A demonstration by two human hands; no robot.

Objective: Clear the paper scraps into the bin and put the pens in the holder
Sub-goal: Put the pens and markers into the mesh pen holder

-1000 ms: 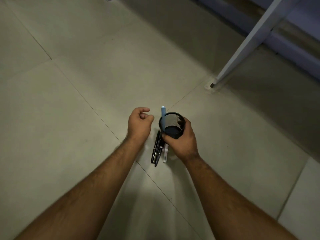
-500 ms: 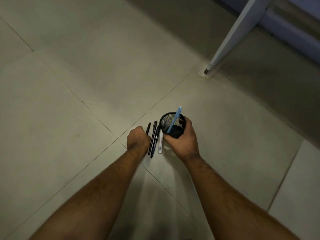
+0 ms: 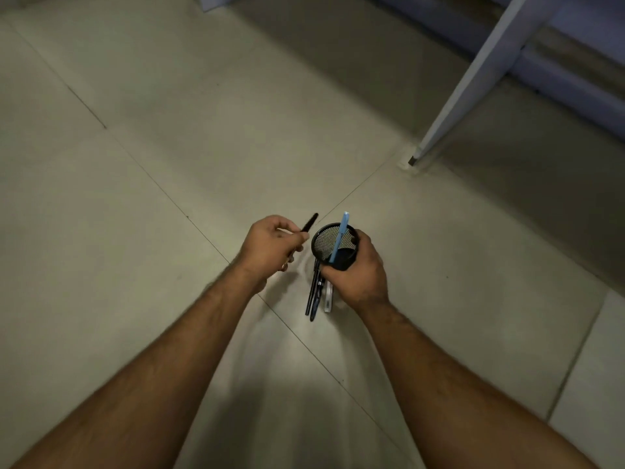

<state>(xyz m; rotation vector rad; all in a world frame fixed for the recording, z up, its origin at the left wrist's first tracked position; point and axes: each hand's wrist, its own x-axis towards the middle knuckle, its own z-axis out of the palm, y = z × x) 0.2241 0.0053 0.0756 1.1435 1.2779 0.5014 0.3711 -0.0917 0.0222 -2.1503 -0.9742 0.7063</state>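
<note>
My right hand (image 3: 358, 269) grips a black mesh pen holder (image 3: 326, 243), tilted so its mouth faces me. A light blue pen (image 3: 341, 235) stands inside it and sticks out past the rim. My left hand (image 3: 270, 245) pinches a black pen (image 3: 309, 222) just left of the holder's rim, tip pointing up and right. On the floor below the holder lie two black pens (image 3: 314, 297) and a white pen (image 3: 328, 299), side by side, partly hidden by my right hand. No paper scraps or bin are in view.
The floor is large pale tiles (image 3: 169, 130) with thin joints. A white slanted furniture leg (image 3: 473, 79) meets the floor at the upper right, with a bluish frame (image 3: 575, 86) and shadow behind it.
My left hand has come up off the floor with a black pen and moved toward the holder's rim. The row of pens on the floor is one shorter.
</note>
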